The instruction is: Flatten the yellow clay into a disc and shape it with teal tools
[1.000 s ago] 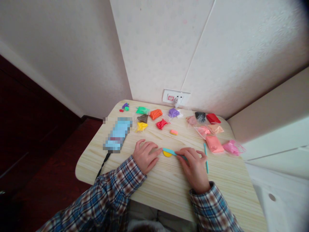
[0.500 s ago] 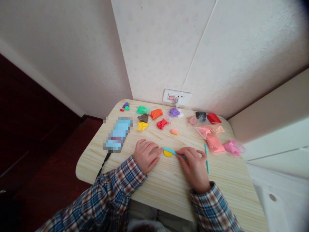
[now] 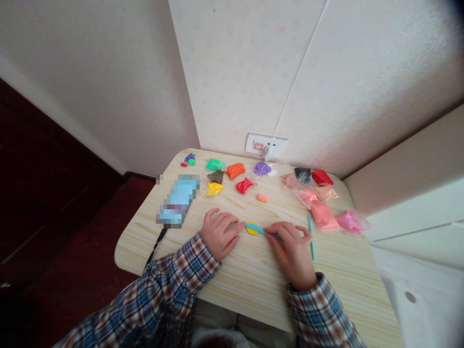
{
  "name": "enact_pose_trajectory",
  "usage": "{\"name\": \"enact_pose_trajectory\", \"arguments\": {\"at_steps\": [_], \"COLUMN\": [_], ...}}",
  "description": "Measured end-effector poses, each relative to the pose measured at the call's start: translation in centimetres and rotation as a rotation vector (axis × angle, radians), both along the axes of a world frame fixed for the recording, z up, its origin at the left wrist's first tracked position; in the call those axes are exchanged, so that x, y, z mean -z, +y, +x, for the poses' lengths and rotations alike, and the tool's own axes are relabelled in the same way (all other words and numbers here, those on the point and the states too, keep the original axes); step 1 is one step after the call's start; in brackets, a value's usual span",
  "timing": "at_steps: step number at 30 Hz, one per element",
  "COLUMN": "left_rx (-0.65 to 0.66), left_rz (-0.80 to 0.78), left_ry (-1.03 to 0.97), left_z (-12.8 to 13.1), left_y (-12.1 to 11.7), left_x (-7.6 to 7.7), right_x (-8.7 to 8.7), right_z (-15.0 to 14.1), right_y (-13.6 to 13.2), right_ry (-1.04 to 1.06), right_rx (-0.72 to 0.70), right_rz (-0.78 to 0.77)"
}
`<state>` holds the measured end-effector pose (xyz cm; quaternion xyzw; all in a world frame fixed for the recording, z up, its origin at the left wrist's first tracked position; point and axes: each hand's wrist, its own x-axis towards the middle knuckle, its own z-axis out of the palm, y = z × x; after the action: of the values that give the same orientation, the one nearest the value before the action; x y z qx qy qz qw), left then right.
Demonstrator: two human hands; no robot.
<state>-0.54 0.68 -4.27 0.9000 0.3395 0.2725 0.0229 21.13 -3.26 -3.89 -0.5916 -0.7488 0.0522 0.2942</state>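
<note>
A flat yellow clay disc (image 3: 253, 232) lies on the table between my hands. Across it runs the blade of a light blue clay knife (image 3: 255, 227), with yellow showing on both sides. My right hand (image 3: 293, 249) is closed round the knife's handle, to the right of the disc. With fingers stretched out, my left hand (image 3: 220, 234) rests on the table; its index fingertip is at the knife's tip. A second thin blue tool (image 3: 311, 238) lies right of my right hand. Behind the disc sits a small pink and yellow clay piece (image 3: 262, 197).
Along the back lie bagged clays, among them yellow (image 3: 214, 189), red (image 3: 244, 185) and purple (image 3: 262, 168). A salmon packet (image 3: 324, 216) and a pink bag (image 3: 351, 222) lie at the right. A pixelated phone (image 3: 179, 200) with a cable is at the left, near small clay fruits (image 3: 189, 158).
The knife blade has shifted slightly toward me over the yellow disc, so yellow now shows beyond it too. Both hands stay nearly in place.
</note>
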Motion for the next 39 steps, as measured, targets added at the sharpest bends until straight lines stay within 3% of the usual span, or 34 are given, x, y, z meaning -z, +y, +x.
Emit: {"name": "enact_pose_trajectory", "arguments": {"at_steps": [13, 22, 39], "left_rx": [-0.022, -0.018, 0.023], "left_rz": [-0.011, -0.009, -0.050], "left_ry": [-0.047, -0.064, -0.052], "left_z": [0.09, 0.10, -0.13], "left_y": [-0.16, -0.23, -0.08], "left_x": [-0.51, -0.62, -0.44], "right_x": [-0.22, -0.16, -0.61], "right_z": [0.18, -0.16, -0.14], "right_y": [-0.18, -0.09, -0.19], "right_ry": [0.047, 0.046, 0.033], "right_rx": [0.024, -0.082, -0.127], "right_rz": [0.007, -0.061, -0.125]}}
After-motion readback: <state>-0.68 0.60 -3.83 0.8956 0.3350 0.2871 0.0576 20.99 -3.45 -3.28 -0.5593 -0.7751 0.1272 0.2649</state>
